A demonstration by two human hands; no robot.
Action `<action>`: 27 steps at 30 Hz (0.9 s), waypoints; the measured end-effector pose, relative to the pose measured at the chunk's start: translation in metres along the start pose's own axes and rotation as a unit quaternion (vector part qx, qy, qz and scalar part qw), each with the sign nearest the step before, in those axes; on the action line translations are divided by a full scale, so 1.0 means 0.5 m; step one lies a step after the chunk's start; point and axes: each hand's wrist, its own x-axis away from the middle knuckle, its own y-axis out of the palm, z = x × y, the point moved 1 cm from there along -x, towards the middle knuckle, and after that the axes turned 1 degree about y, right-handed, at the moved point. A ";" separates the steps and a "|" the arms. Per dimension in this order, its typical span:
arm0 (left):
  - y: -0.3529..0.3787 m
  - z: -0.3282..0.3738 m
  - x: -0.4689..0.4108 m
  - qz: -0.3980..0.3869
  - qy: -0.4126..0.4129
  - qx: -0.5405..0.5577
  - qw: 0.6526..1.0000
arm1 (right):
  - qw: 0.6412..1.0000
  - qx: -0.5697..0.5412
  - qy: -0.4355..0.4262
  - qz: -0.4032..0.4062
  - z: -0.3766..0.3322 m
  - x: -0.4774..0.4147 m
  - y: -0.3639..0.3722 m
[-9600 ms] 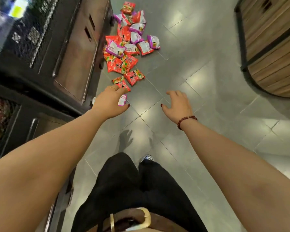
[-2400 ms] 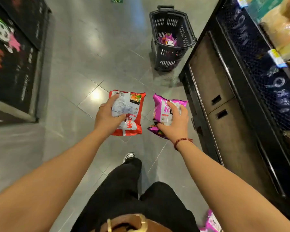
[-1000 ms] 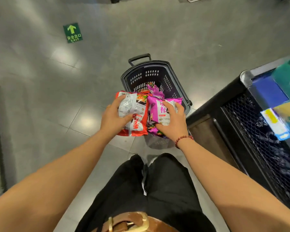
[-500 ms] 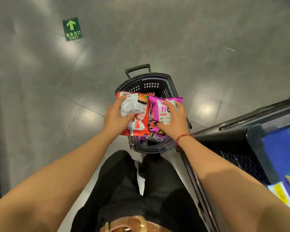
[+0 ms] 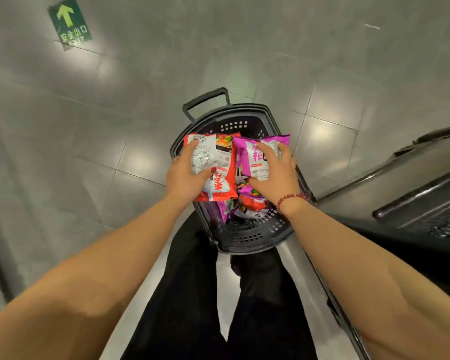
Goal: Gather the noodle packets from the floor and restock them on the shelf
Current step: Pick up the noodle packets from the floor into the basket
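Red packet (image 5: 220,187) clutched in my left grip (image 5: 185,175), purple packet (image 5: 252,157) in my right grip (image 5: 276,178), both just above the basket (image 5: 244,245); more packets (image 5: 250,206) lie beneath. Gathering seems partway; restocking the shelf (image 5: 411,201) is left, I judge.

Since 9.6 s ago we have left the floor pile. The left hand (image 5: 185,175) now grips a red noodle packet (image 5: 218,162), the right hand (image 5: 276,175) a purple noodle packet (image 5: 255,157). At 2.4 s ago the black basket (image 5: 244,237) stood well ahead. It now sits just before our legs, with both packets carried over its opening. The basket's near wall and the loose packets (image 5: 250,206) inside have come into view.
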 end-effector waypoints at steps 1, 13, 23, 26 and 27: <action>0.010 -0.011 -0.023 -0.007 0.002 -0.003 1.000 | 1.000 0.005 0.007 -0.003 0.003 -0.019 0.015; 0.176 -0.190 -0.255 -0.056 0.017 0.040 0.997 | 0.998 0.061 0.019 0.001 0.085 -0.218 0.227; 0.294 -0.314 -0.351 -0.067 0.097 -0.005 0.993 | 0.997 0.072 0.031 -0.012 0.157 -0.307 0.394; 0.291 -0.315 -0.356 -0.079 0.134 -0.047 0.987 | 0.996 0.073 0.049 -0.023 0.150 -0.297 0.400; 0.284 -0.316 -0.357 -0.089 0.145 -0.059 0.984 | 0.996 0.066 0.058 -0.019 0.146 -0.288 0.397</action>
